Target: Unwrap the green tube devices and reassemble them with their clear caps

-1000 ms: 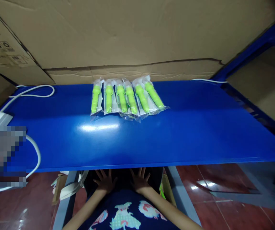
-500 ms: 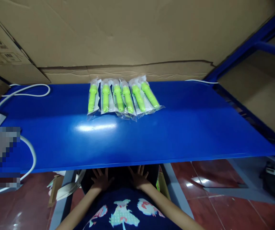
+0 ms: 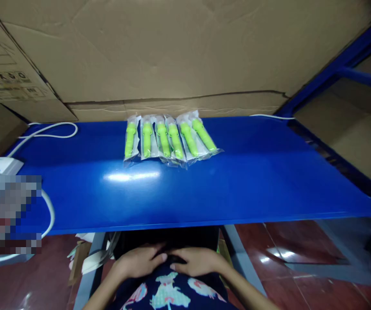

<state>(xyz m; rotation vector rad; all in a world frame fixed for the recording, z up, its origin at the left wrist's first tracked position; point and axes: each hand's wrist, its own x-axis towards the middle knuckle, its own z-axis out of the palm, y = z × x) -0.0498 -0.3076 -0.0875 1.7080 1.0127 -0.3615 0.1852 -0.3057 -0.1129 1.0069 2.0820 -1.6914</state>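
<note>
A: Where are the hands right now?

B: I see both below the near edge of the blue table (image 3: 253, 181); the left hand (image 3: 139, 261) and the right hand (image 3: 198, 261) lie flat on the lap, fingers loose and turned toward each other, fingertips nearly meeting; neither grips anything.

A: And the packets?

B: Six clear packets (image 3: 169, 140), each with a green piece inside, lie in a row at the far side of the table, close to the cardboard (image 3: 172, 64); they overlap a little, and the right-most ones fan out at a slant; they are well apart from the hands.

A: How would you go about picking one up?

B: My judgement: I'd take an end packet first, since the middle ones sit under their neighbours; I'd pinch the bare film edge, not the green piece, and lift straight; I'd also keep clear of the white cable (image 3: 48, 129) at the left.
</note>
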